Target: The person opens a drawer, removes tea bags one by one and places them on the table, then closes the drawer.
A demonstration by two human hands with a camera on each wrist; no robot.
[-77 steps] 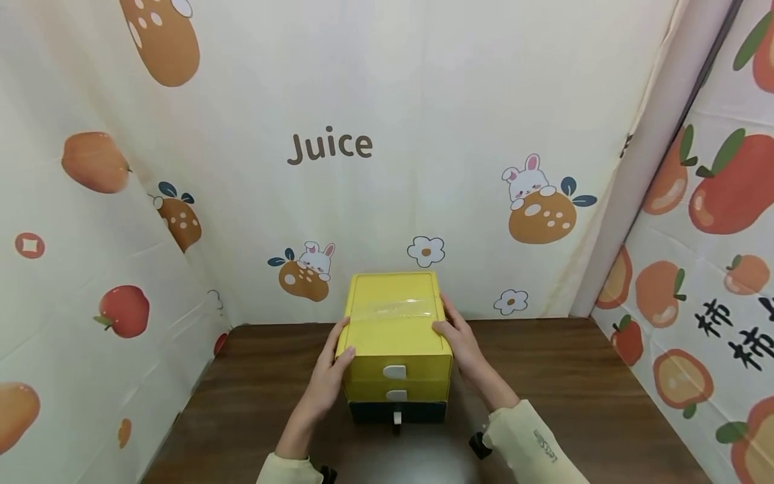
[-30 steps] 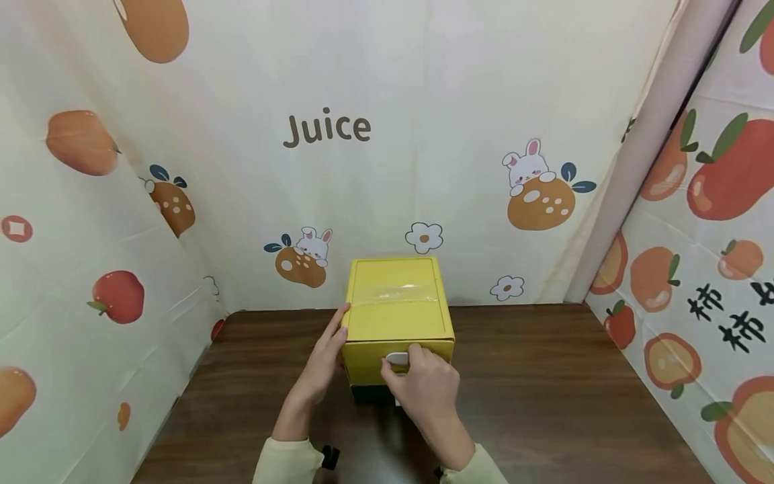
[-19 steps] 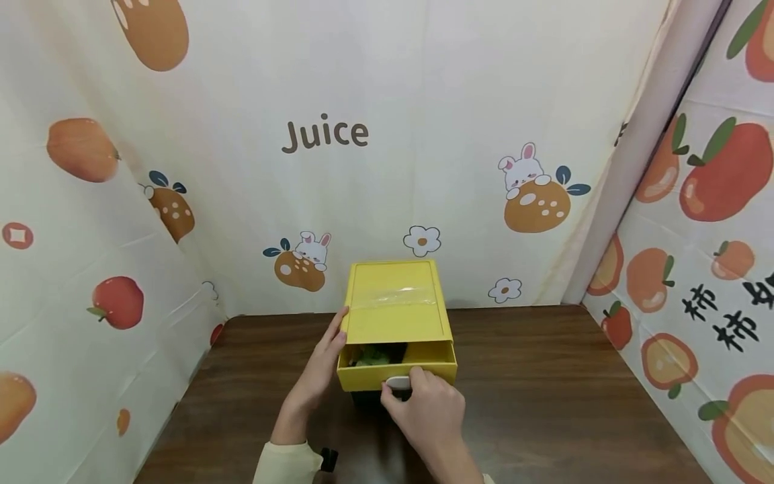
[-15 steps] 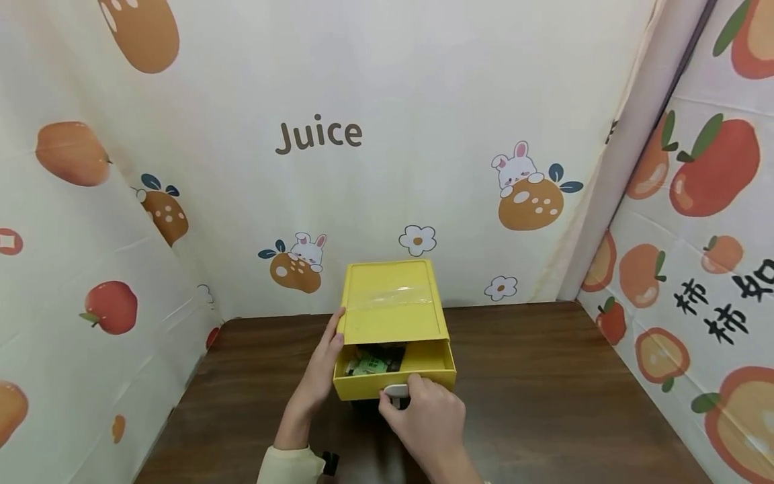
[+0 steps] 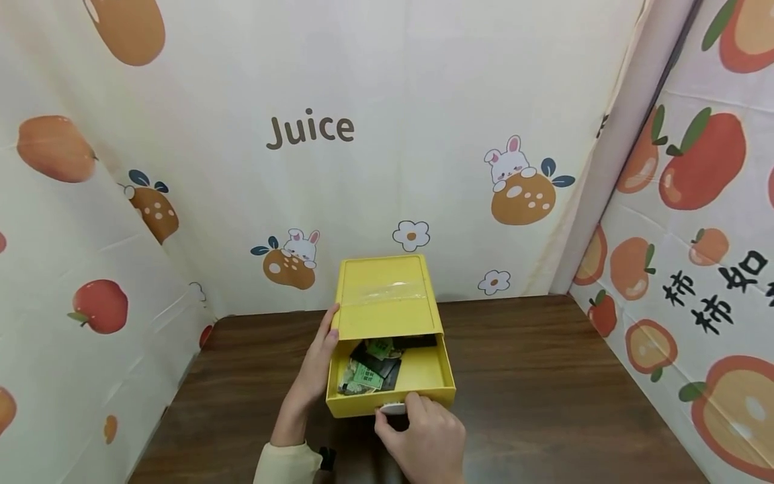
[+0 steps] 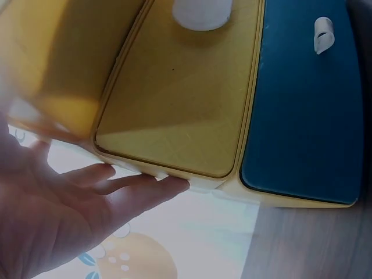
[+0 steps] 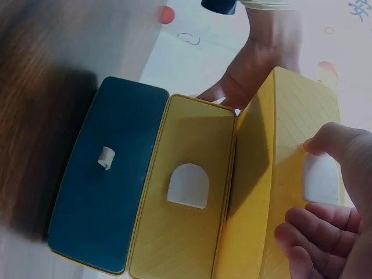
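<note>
A small yellow drawer box (image 5: 387, 289) has its top drawer (image 5: 426, 368) pulled well out. Thumb and forefinger of my right hand (image 5: 426, 437) pinch the white handle (image 5: 393, 409) on that drawer's front. My left hand (image 5: 310, 373) rests along the box's left side, its fingers mostly straight. Inside, several small green and black packets (image 5: 367, 375) lie toward the left. Lower down, the right wrist view has a shut yellow middle drawer (image 7: 180, 136) with a rounded white handle (image 7: 189, 186), and a dark teal bottom drawer (image 7: 110, 203) with a curled white tab (image 7: 106, 157).
The box stands on a dark wooden table (image 5: 532, 403). Behind it hangs a white curtain (image 5: 387, 188) printed with fruit and rabbits, close to the table's back edge. Printed fruit sheets (image 5: 677, 282) flank the table. Clear tape (image 5: 387, 292) crosses the box's top.
My right hand left the box's right side, took the top drawer's handle and drew the drawer out toward me, uncovering the packets. My left hand stays at the box's left side.
</note>
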